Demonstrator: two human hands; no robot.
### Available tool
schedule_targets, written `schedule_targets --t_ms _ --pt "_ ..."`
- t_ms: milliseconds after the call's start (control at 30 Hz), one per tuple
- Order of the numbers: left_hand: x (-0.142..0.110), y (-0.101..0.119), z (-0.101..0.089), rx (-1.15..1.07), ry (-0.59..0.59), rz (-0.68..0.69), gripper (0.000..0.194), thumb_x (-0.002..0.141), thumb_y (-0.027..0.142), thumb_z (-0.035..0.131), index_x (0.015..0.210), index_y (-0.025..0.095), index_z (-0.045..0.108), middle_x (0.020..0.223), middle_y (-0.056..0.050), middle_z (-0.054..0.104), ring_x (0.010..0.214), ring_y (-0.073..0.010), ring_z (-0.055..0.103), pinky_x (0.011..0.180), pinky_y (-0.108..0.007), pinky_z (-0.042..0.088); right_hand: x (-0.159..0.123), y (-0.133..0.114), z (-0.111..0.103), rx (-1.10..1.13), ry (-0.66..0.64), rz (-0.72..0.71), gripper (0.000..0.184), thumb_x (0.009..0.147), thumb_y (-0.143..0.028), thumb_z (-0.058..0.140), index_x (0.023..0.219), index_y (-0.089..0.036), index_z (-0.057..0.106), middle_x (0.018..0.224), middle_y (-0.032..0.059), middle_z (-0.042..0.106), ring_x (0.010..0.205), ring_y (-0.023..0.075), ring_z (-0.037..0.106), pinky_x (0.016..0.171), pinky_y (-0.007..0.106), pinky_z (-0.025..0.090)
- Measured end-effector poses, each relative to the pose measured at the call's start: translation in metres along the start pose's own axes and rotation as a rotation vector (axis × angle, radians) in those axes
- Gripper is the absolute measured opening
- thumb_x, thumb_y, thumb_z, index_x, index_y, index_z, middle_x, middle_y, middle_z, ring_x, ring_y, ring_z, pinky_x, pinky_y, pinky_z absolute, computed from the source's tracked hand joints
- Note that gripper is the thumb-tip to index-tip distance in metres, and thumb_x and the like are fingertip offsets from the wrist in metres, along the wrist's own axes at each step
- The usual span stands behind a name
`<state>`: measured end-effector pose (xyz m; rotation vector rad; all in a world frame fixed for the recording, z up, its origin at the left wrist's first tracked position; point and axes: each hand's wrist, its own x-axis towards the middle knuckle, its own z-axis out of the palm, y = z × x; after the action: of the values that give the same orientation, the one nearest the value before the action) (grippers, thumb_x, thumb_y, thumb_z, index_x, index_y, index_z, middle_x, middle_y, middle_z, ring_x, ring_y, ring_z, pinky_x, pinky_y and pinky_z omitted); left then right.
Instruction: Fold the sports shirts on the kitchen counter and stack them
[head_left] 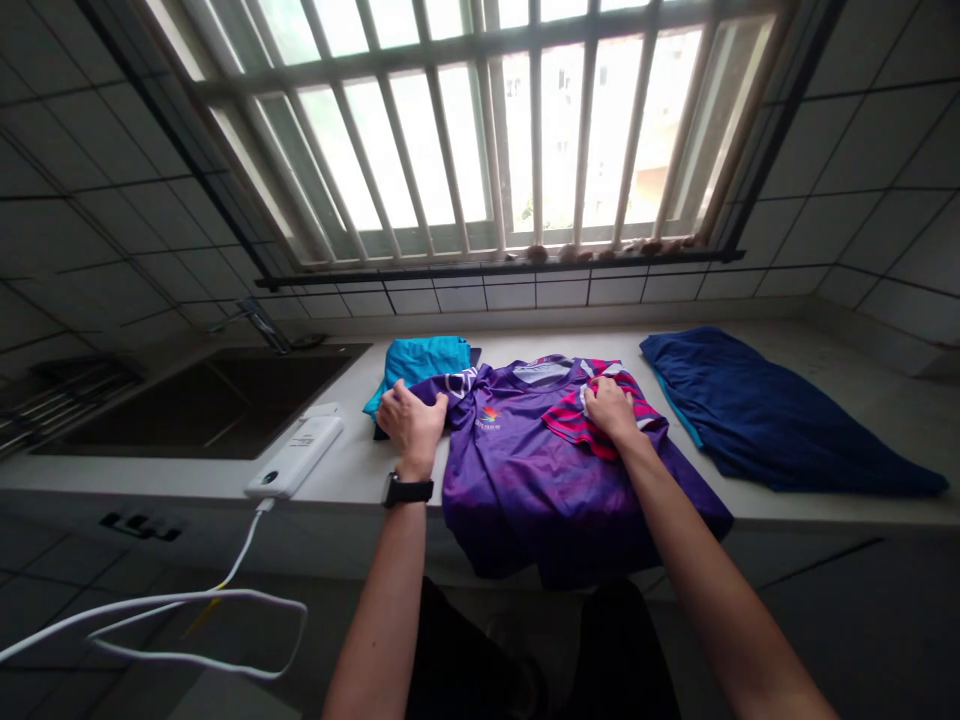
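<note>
My two hands are both on one purple shirt (510, 465), spread on the counter (592, 335) in front of me. My left hand (411, 428) lies at the end of its one purple sleeve (441, 388), thumb apart and fingers bent over; their tips are hidden, so I cannot tell whether they grip. My right hand (611, 408) is closed on the one red patterned sleeve (574, 428), which lies folded in over the chest. One black watch (409, 490) is on my left wrist.

The shirt's neck points to the far side, and its near end hangs over the counter's near edge. Two other bundles flank it: one teal bundle (427, 357) just beyond my left hand, a dark edge showing under it, and one navy garment (757, 420) apart on the right.

Farther left lies one white device (304, 455) with one white cable (250, 535) plugged into its near end, then one dark sink (202, 400) with one faucet (264, 325). One barred window (510, 150) fills the far wall.
</note>
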<state>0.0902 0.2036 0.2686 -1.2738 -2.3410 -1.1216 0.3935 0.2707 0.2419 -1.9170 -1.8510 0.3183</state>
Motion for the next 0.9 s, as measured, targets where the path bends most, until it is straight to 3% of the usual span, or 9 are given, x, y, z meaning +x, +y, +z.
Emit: schedule_targets --t_ms 100,233,300,400,467,567,700,800,900 --pt "0.017 -0.017 -0.011 -0.046 -0.203 -0.043 0.042 0.081 0.032 0.07 0.118 0.013 0.067 0.115 -0.021 0.073 0.113 -0.0383 0.068 0.1 -0.049 0.051 0.0 0.0 -0.001 0.008 -0.007 -0.005 0.04 0.102 -0.029 0.037 0.129 -0.012 0.06 0.14 0.0217 0.062 0.135 0.0337 0.055 0.12 0.056 0.032" --pt "0.024 -0.005 -0.023 -0.23 -0.188 0.091 0.019 0.083 0.037 0.067 0.092 0.02 0.07 0.099 -0.011 0.077 0.097 -0.0288 0.071 0.091 -0.038 0.054 0.001 0.0 -0.001 0.017 -0.014 -0.012 0.037 0.101 -0.027 0.04 0.128 -0.012 0.061 0.139 0.0208 0.063 0.135 0.0335 0.055 0.122 0.057 0.029" --pt "0.02 0.011 -0.027 -0.375 -0.245 0.215 0.025 0.084 0.045 0.066 0.086 0.02 0.069 0.092 -0.008 0.076 0.09 -0.0245 0.071 0.085 -0.034 0.054 0.002 0.001 0.0 0.021 0.0 -0.007 0.037 0.1 -0.027 0.041 0.129 -0.013 0.06 0.139 0.02 0.063 0.134 0.033 0.056 0.121 0.056 0.03" --pt "0.012 0.034 -0.03 -0.525 -0.577 0.351 0.045 0.086 0.063 0.061 0.079 0.019 0.069 0.074 -0.005 0.071 0.07 -0.0193 0.066 0.066 -0.029 0.052 0.002 0.002 0.001 0.018 0.016 0.007 0.038 0.099 -0.027 0.042 0.131 -0.013 0.058 0.139 0.0196 0.063 0.132 0.0327 0.057 0.12 0.054 0.032" --pt "0.008 0.043 -0.031 -0.527 -0.686 0.35 0.055 0.087 0.07 0.055 0.077 0.018 0.07 0.066 -0.003 0.066 0.06 -0.0169 0.061 0.058 -0.027 0.048 0.002 0.002 0.0 0.01 0.011 0.004 0.038 0.099 -0.027 0.042 0.131 -0.013 0.057 0.139 0.0198 0.062 0.132 0.0327 0.057 0.119 0.053 0.033" --pt "0.001 0.046 -0.03 -0.433 -0.697 0.476 0.046 0.085 0.064 0.064 0.085 0.019 0.074 0.077 -0.005 0.071 0.07 -0.0184 0.065 0.065 -0.028 0.052 0.002 0.001 -0.001 0.0 0.003 -0.003 0.039 0.098 -0.026 0.042 0.131 -0.013 0.057 0.139 0.0203 0.062 0.132 0.0329 0.057 0.118 0.052 0.034" --pt "-0.016 0.044 -0.023 -0.25 -0.942 0.877 0.034 0.078 0.039 0.078 0.107 0.023 0.077 0.11 -0.008 0.074 0.097 -0.0231 0.069 0.087 -0.033 0.056 0.001 0.0 -0.002 0.001 0.006 0.002 0.038 0.097 -0.025 0.042 0.13 -0.014 0.057 0.139 0.0204 0.062 0.131 0.0327 0.057 0.119 0.051 0.033" --pt "-0.026 0.045 -0.015 -0.064 -0.963 0.943 0.012 0.084 0.027 0.067 0.091 0.023 0.074 0.103 -0.007 0.074 0.093 -0.0227 0.069 0.082 -0.031 0.054 0.001 -0.001 -0.003 0.003 0.006 -0.006 0.038 0.096 -0.024 0.043 0.13 -0.014 0.057 0.138 0.0203 0.062 0.131 0.0329 0.057 0.119 0.051 0.033" --pt "-0.022 0.046 -0.009 -0.023 -0.831 0.729 0.012 0.087 0.024 0.059 0.077 0.022 0.065 0.084 -0.005 0.072 0.083 -0.0213 0.068 0.077 -0.03 0.052 0.0 -0.001 -0.004 -0.002 -0.005 -0.004 0.038 0.095 -0.024 0.043 0.13 -0.014 0.057 0.138 0.0204 0.062 0.13 0.0329 0.057 0.119 0.051 0.032"
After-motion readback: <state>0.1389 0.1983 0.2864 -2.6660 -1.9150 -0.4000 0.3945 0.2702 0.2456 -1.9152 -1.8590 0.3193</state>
